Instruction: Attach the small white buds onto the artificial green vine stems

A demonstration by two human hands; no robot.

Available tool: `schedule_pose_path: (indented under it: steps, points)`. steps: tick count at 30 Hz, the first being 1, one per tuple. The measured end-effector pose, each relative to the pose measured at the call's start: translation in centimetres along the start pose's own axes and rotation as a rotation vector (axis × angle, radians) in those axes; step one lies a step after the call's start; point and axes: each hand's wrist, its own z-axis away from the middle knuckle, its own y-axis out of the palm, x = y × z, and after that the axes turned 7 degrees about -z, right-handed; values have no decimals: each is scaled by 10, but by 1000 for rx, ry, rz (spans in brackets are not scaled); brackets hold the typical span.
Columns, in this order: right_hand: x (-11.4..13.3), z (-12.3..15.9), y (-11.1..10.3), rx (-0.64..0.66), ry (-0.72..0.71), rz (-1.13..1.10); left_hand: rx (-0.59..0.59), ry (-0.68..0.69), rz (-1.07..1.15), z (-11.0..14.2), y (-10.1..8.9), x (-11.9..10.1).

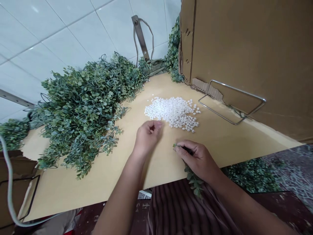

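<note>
My right hand (199, 160) is closed around an artificial leafy sprig (194, 182). A small green tip pokes out past the thumb and forefinger, and the leafy part hangs below the palm over the board's near edge. My left hand (148, 135) has thumb and forefinger pinched together at the near edge of a pile of small white plastic pieces (171, 109). Whatever lies in that pinch, if anything, is too small to make out. Both hands are over the tan board (161, 163), the right one nearer my body.
A large heap of artificial greenery (90, 104) covers the board's left side. On the right stands a cardboard box (244, 58) with a bent metal wire frame (232, 102) before it. More greenery (251, 176) lies below the board at right. A white hose (11, 189) curves along the left.
</note>
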Motion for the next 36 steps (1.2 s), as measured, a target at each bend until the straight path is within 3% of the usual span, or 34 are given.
schedule_pose_path:
  steps: [3, 7, 19, 23, 27, 30, 33, 36]
  points:
    - [-3, -1, 0, -38, 6, -6, -109, 29, -391, -31, 7, 11]
    - [-3, -2, -1, -32, 6, -41, -77, 59, -642, -44, 15, 10]
    - [0, -2, -4, -14, 16, -73, -3, 158, -653, -43, 22, 4]
    - [-2, -1, -6, -31, 18, -103, -67, 85, -448, -48, 18, 10]
    - [-2, -2, -5, -56, 39, -141, -119, -69, 93, -33, 7, 9]
    - [0, -3, -3, -75, 63, -148, -33, -135, 415, -2, 5, -2]
    - [1, -4, -2, -63, 86, -136, 93, -224, 554, 31, 11, -12]
    - [1, -3, -3, -46, 84, -128, 138, -271, 642, 49, 19, -14]
